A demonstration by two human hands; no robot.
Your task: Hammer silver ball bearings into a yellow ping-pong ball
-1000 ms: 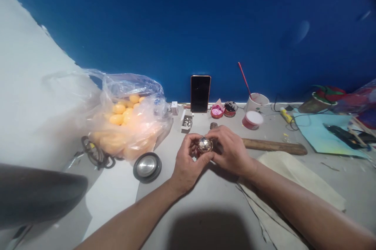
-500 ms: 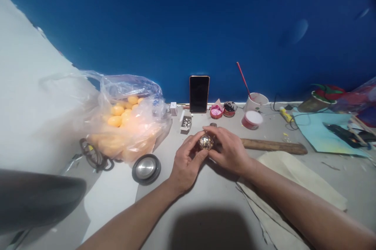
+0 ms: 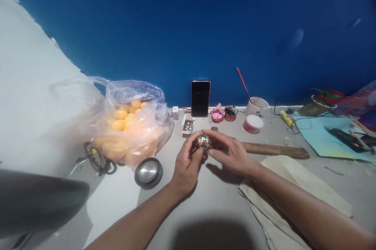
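Note:
A small shiny ball [image 3: 203,141], silver and gold with a studded-looking surface, sits between my two hands above the table. My left hand [image 3: 187,166] grips it from the left, the thumb across its near side. From the right, my right hand [image 3: 232,153] arches its fingers over the far side and touches the ball with the fingertips, its thumb slightly apart from the near side. Just beyond the hands stands a little open box [image 3: 187,127] of shiny bits. A wooden handle [image 3: 276,150] passes partly behind my right hand.
To the left are a plastic bag [image 3: 141,132] of yellow balls, a round metal-centred lid [image 3: 148,172] and a coiled black cable [image 3: 100,160]. A phone [image 3: 200,99] leans on the wall. Paint pots [image 3: 253,123] and a cup [image 3: 258,103] stand behind; cloth [image 3: 282,179] lies under my right forearm.
The ball has turned and shifted slightly left in my hands. My right thumb has moved a little away from it. The whole view has shifted slightly.

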